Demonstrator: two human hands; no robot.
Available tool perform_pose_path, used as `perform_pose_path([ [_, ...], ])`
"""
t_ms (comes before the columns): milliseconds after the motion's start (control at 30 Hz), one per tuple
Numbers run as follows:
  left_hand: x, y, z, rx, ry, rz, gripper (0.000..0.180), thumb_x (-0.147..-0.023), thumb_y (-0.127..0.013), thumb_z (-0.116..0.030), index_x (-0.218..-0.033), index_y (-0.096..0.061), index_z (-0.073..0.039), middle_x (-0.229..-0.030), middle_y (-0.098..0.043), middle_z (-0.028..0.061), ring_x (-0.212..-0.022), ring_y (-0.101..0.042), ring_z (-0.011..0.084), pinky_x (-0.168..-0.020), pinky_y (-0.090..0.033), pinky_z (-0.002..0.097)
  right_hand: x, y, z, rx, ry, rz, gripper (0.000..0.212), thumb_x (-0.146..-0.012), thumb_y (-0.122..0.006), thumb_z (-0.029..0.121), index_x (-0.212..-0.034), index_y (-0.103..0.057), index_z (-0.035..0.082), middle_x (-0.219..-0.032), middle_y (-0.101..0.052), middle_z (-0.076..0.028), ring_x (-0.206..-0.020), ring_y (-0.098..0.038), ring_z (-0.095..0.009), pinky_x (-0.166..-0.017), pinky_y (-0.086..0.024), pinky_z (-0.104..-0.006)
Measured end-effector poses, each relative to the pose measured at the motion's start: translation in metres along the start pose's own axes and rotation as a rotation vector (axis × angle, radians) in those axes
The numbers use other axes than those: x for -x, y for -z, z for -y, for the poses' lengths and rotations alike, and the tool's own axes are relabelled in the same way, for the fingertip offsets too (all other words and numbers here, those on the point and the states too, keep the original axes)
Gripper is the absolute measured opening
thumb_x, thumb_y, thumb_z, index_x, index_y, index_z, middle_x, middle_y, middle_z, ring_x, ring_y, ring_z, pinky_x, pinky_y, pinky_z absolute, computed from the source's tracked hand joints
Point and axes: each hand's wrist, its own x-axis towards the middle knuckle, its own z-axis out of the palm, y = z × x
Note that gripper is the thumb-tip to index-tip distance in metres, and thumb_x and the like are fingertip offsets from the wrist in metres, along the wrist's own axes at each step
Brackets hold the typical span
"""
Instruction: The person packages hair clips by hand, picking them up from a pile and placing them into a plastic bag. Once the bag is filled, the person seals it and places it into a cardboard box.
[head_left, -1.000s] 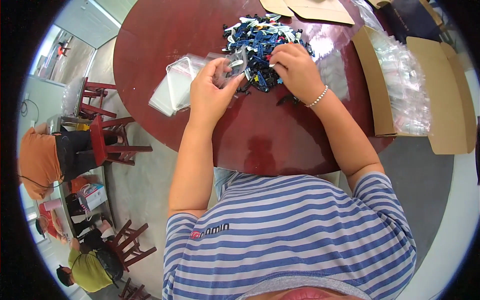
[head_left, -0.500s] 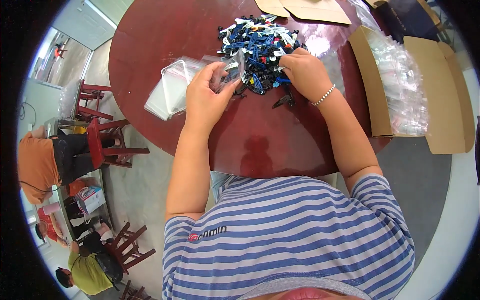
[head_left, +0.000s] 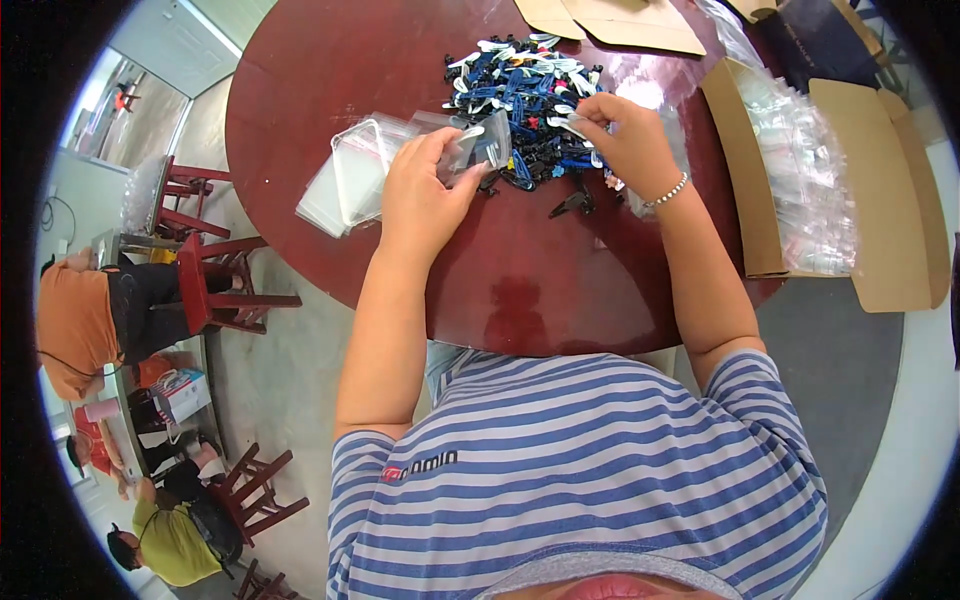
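My left hand (head_left: 425, 190) grips a small clear plastic bag (head_left: 493, 135) between thumb and fingers, its mouth spread. A few clips, at least one of them white, show through the film. Just right of the bag, my right hand (head_left: 640, 150) pinches a white hair clip (head_left: 566, 124) at the edge of the pile. That pile of hair clips (head_left: 515, 85), blue, white and black with small coloured pieces, lies on the dark red round table (head_left: 300, 90). A black clip (head_left: 570, 205) rests apart, nearer me.
Flat clear bags (head_left: 322, 200) lie left of my left hand, with a white frame-like piece (head_left: 341, 180) on them. At right stands an open cardboard box (head_left: 745, 170) full of packed clear bags (head_left: 800, 170). Cardboard flaps (head_left: 640, 25) lie at the far edge. Other people sit off to the left.
My right hand has lifted slightly off the pile and turned, with a white hair clip now showing in its fingers. The bag in my left hand has shifted slightly right.
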Motion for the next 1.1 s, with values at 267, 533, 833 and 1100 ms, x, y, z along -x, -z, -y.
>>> perform_pose_path([
  [267,0.001,0.001,-0.007,-0.160,-0.219,0.002,0.042,-0.069,-0.076,-0.009,-0.108,-0.061,-0.007,-0.093,-0.062,0.0084,-0.094,-0.059,0.0282,-0.081,-0.049,0.0402,0.013,0.004,0.045,0.257,0.894,-0.212,0.009,-0.077,-0.066,0.006,-0.086,-0.067,0.008,-0.085,-0.067,-0.002,-0.083,-0.062,-0.022,-0.095,-0.048,-0.0425],
  [533,0.001,-0.002,-0.014,0.001,-0.231,0.120,0.048,-0.068,-0.076,-0.007,-0.114,-0.060,-0.007,-0.106,-0.064,0.0108,-0.103,-0.059,0.0305,-0.086,-0.049,0.0388,0.021,-0.021,0.048,0.117,0.836,-0.175,0.018,-0.075,-0.073,0.009,-0.092,-0.069,0.008,-0.096,-0.069,-0.003,-0.089,-0.063,-0.022,-0.096,-0.046,-0.0430],
  [833,-0.002,0.014,-0.010,0.889,0.286,0.346,0.056,-0.080,-0.073,-0.015,-0.131,-0.053,-0.004,-0.116,-0.062,0.0106,-0.110,-0.058,0.0176,-0.087,-0.052,0.0300,0.017,0.001,0.045,-0.108,0.608,-0.357,0.017,-0.082,-0.068,0.000,-0.099,-0.070,0.001,-0.094,-0.071,-0.012,-0.086,-0.067,-0.022,-0.077,-0.052,-0.0310],
  [1100,-0.004,0.019,-0.001,1.358,0.456,0.630,0.061,-0.100,-0.042,-0.048,-0.135,-0.048,0.002,-0.119,-0.064,0.0136,-0.110,-0.061,0.0251,-0.086,-0.053,0.0357,0.022,-0.013,0.044,-0.207,0.454,-0.110,0.040,-0.081,-0.072,0.007,-0.120,-0.062,0.004,-0.110,-0.067,-0.009,-0.097,-0.063,-0.018,-0.086,-0.050,-0.0304],
])
